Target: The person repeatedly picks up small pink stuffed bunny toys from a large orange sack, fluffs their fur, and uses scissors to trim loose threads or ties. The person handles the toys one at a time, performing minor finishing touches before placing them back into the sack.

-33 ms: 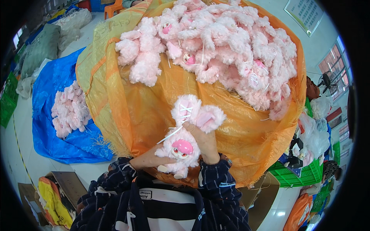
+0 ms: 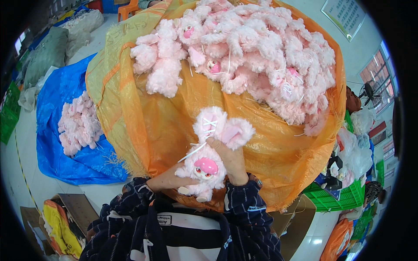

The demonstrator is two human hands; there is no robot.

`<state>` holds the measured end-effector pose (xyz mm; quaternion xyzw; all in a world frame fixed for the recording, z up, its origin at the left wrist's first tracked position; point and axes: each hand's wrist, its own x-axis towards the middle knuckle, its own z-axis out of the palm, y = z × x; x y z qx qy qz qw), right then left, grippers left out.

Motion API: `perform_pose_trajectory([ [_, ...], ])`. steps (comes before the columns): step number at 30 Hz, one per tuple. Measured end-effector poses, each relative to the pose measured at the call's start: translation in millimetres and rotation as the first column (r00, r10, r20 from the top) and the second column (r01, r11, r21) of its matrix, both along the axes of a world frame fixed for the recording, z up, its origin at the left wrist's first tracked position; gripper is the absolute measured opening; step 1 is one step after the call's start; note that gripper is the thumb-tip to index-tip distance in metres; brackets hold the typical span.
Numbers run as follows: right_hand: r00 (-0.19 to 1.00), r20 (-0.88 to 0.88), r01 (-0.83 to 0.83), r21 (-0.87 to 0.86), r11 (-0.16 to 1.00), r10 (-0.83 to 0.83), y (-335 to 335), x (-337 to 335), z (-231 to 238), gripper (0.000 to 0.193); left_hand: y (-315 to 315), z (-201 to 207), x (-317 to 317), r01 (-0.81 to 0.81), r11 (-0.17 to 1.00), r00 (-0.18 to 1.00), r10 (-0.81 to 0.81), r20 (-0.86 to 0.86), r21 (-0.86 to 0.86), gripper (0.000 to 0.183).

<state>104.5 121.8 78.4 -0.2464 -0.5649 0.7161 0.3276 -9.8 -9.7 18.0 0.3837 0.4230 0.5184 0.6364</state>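
Two hands hold one pink plush doll (image 2: 209,156) before a big orange sack (image 2: 143,126) heaped with the same toys — the right hand (image 2: 230,161) grips its fluffy body, while the left hand (image 2: 167,178) sits under its plastic-faced head, its grasp largely hidden. A blue tarp (image 2: 56,100) carries another pink pile.

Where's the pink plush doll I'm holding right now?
In the head view, the pink plush doll sits low at centre, gripped by both hands against the front of the big orange sack.

A pale rectangular wall sign (image 2: 344,15) hangs upper right.
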Motion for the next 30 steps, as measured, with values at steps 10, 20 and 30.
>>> perform_pose_trajectory([
  [10,0.999,-0.035,0.015,-0.038,0.999,-0.016,9,2,-11,0.029,1,-5,0,-0.009,0.999,0.992,0.014,0.127,-0.039,0.058],
  [20,0.955,-0.295,-0.051,-0.276,0.960,-0.034,16,7,-3,0.049,6,-16,-6,-0.282,0.952,0.954,0.292,-0.071,0.119,0.042],
  [30,0.902,0.356,-0.377,0.378,0.845,0.243,-12,9,-3,0.020,-28,13,-41,-0.539,0.780,0.784,0.602,-0.148,0.317,0.045],
])
